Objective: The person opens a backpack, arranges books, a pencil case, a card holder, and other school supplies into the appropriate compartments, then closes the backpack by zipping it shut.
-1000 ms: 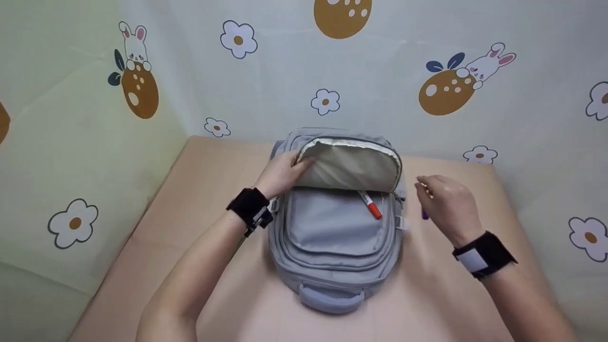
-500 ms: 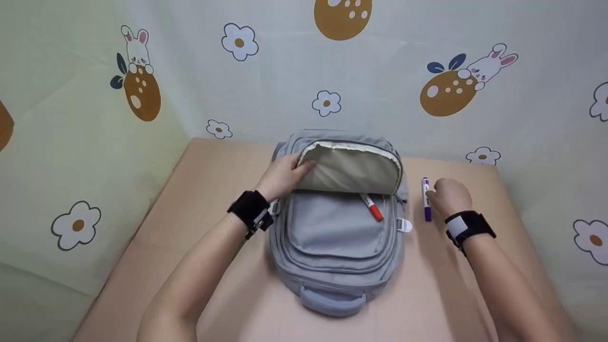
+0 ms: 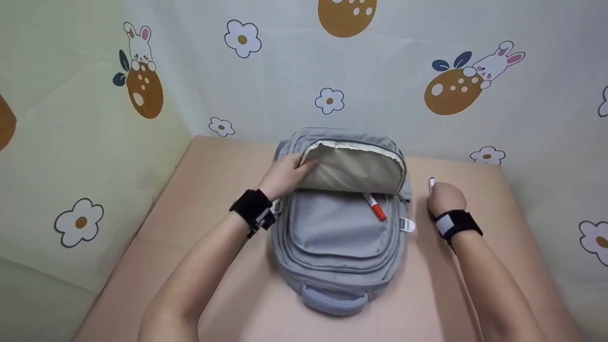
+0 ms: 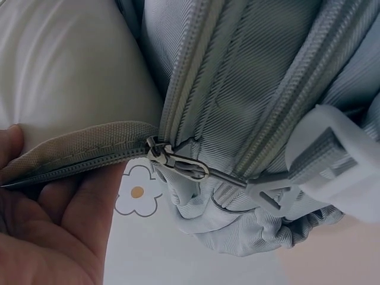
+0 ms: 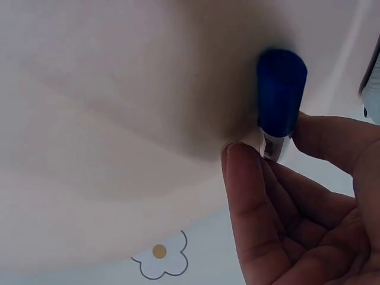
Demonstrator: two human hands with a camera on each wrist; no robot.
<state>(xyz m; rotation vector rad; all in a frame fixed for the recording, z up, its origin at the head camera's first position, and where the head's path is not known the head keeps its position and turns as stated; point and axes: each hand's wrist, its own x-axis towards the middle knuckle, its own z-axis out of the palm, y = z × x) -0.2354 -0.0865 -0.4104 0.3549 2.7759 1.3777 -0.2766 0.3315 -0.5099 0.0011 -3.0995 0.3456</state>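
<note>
Fingers (image 5: 255, 196) of right hand (image 3: 444, 198) pinching purple marker (image 5: 280, 95) on surface (image 3: 218, 180), left hand (image 3: 285, 175) gripping backpack (image 3: 339, 237) flap, orange marker (image 3: 375, 207) inside

Purple-capped white marker (image 3: 432, 182): in the head view only its far tip shows; the right hand (image 3: 444, 199) covers the rest. The right wrist view shows the blue-purple cap (image 5: 281, 92) blurred and a sliver of white barrel, the rest behind the fingers (image 5: 255, 202).

Orange-capped white marker (image 3: 375, 206): upper end hidden under the raised cream-lined flap (image 3: 354, 166) of the grey fabric backpack (image 3: 339, 237). Pocket interior not visible.

Left hand (image 3: 285, 175): fingertips tucked under the flap edge. In the left wrist view the hand (image 4: 50, 231) is cut off by the left and bottom edges.

Backpack straps out of sight beneath the bag.
</note>
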